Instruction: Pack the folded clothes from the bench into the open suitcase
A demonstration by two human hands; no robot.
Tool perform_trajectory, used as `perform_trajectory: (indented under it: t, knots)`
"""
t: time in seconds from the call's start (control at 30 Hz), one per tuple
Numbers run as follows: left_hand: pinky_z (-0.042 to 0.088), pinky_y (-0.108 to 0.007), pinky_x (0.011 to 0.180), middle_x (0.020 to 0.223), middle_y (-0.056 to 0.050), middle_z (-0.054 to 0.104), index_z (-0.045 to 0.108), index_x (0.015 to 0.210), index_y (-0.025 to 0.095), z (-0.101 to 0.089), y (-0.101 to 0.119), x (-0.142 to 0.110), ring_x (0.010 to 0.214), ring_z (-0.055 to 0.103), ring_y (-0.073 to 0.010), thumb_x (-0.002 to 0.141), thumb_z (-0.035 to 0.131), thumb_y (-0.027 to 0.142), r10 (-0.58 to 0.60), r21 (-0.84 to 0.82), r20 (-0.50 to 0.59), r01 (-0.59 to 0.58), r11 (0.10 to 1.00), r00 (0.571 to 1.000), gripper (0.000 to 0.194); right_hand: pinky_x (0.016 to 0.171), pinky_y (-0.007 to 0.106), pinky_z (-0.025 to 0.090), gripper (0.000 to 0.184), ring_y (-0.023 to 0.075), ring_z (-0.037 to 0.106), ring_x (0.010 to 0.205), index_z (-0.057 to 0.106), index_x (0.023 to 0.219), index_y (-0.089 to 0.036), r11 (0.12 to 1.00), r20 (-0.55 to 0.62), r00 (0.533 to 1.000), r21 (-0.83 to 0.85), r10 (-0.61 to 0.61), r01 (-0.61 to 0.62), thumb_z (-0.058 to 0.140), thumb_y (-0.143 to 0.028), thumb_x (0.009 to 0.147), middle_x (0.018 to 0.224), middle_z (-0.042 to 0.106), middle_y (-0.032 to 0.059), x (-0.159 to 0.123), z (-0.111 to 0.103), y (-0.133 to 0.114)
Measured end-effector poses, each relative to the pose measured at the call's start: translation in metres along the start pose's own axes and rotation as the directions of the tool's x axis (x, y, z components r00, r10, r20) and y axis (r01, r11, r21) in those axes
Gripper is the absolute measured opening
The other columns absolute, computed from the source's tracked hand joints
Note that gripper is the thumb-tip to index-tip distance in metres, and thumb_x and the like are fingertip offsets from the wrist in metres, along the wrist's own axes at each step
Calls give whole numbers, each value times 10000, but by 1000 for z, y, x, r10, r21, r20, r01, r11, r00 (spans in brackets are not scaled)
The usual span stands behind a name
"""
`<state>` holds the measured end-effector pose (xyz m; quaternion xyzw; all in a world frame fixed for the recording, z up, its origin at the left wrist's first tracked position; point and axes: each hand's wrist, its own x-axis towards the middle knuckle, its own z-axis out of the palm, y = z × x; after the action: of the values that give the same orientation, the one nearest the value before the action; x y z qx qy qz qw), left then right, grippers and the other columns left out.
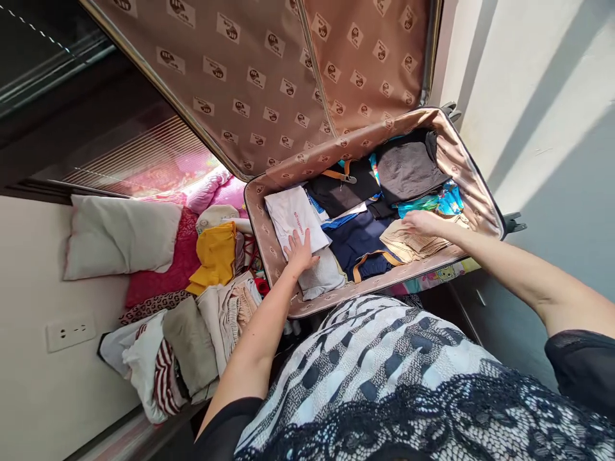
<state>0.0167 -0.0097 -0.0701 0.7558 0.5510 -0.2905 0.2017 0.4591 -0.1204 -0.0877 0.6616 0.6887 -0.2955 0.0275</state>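
Note:
An open brown suitcase [269,250] with a logo-printed lining lies on the bed, its lid [269,70] raised. Folded clothes fill it. My left hand [300,251] lies flat, fingers spread, on a folded white garment [293,214] at the suitcase's left end. Over at the right side, my right hand [423,222] rests on a folded beige garment [413,244]. Between them lies a navy garment [358,238]; behind it sit black clothes [406,168] and a turquoise piece [444,200].
Beside the suitcase on the bed are a yellow garment [216,255], a pile of folded beige, white and striped clothes [192,346], a white pillow [120,237] and pink bedding [211,186]. A wall socket [70,331] is at left; a white wall [538,115] at right.

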Motion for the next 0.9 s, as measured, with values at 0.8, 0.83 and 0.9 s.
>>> perform_trajectory:
  t: [0.8, 0.83, 0.9]
  knots:
    - [303, -640, 1287, 1812, -280, 16, 102, 1771, 196, 2, 9, -15, 1689, 143, -430, 982, 705, 447, -29, -101, -10, 28, 995, 1000, 1025, 1117, 555, 378, 537, 439, 521, 1328, 629, 1467, -73, 903, -353, 831, 183, 430, -389, 626, -373, 1021, 1429, 577, 320, 70, -39, -20]
    - [305, -638, 1287, 1812, -280, 19, 104, 1771, 198, 1, 9, -15, 1689, 143, -430, 980, 709, 447, -28, -102, -9, 27, 994, 1000, 1027, 1111, 530, 398, 492, 406, 557, 1292, 666, 1434, -87, 892, -322, 834, 228, 448, -391, 641, -356, 1022, 1399, 613, 297, 70, -47, -12]
    - [309, -636, 1285, 1813, -279, 22, 112, 1771, 209, 1, 9, -14, 1688, 147, -431, 974, 719, 451, -31, -106, -7, 30, 994, 999, 1030, 1092, 467, 437, 388, 341, 612, 1217, 730, 1334, -96, 864, -287, 829, 317, 480, -390, 676, -305, 1012, 1335, 676, 258, 70, -60, 1]
